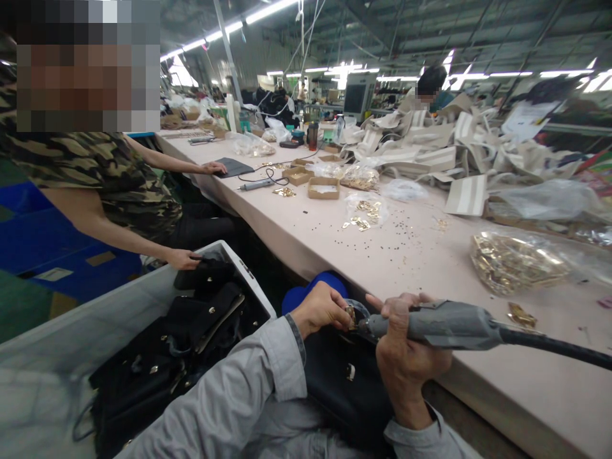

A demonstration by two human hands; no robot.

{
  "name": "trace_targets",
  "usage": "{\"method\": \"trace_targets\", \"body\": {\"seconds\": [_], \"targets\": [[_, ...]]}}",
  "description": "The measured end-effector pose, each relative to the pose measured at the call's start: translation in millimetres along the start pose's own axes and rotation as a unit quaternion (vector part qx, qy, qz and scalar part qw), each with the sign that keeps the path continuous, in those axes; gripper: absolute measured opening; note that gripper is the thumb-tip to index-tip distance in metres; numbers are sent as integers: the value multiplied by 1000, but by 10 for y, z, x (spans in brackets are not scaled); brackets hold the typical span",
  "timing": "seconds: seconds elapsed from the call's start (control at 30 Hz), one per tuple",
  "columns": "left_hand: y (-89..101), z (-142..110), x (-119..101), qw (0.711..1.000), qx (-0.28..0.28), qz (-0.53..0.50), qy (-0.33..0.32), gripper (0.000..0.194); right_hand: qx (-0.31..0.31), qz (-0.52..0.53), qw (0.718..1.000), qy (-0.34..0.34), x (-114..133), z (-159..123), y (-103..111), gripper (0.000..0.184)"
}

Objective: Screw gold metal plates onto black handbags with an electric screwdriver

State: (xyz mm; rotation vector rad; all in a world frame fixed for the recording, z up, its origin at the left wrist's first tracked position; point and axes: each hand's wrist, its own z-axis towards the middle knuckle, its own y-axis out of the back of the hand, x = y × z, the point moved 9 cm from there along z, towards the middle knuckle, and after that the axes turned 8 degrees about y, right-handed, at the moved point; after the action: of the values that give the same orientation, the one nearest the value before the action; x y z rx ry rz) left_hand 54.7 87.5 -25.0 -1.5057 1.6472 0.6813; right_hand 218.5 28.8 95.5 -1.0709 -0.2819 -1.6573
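In my right hand point(406, 357) is a grey electric screwdriver point(454, 325), with its cord trailing off to the right and its tip pointing left. My left hand point(322, 309) pinches a small gold-coloured metal fitting point(351, 316) at the upper part of a black bag point(342, 392). The bag rests on my lap and has another shiny fitting on its front. The screwdriver's tip is close to the pinched fitting; whether they touch I cannot tell. Part of the bag is covered by my hands and sleeves.
A white bin point(52, 341) of black bags point(157, 357) stands at my left, where a co-worker's hand point(184, 258) reaches in. Along the table point(287, 220) lie a clear bag of gold fittings point(516, 261), scattered small dark pieces, cardboard trays point(324, 194) and piled beige straps point(425, 137).
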Motion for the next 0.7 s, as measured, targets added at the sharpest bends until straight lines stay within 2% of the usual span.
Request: {"method": "trace_targets", "body": {"seconds": [0.3,0.47,0.7], "targets": [[14,-13,-21,1000,-7,13,-2,23,27,-11,999,24,-13,-16,-34,37],[-19,-44,-42,1000,4,17,-1,19,44,-40,998,19,-22,-50,-63,41],[-28,-91,-76,1000,8,13,-9,17,38,-72,996,24,-78,-89,-19,51]]}}
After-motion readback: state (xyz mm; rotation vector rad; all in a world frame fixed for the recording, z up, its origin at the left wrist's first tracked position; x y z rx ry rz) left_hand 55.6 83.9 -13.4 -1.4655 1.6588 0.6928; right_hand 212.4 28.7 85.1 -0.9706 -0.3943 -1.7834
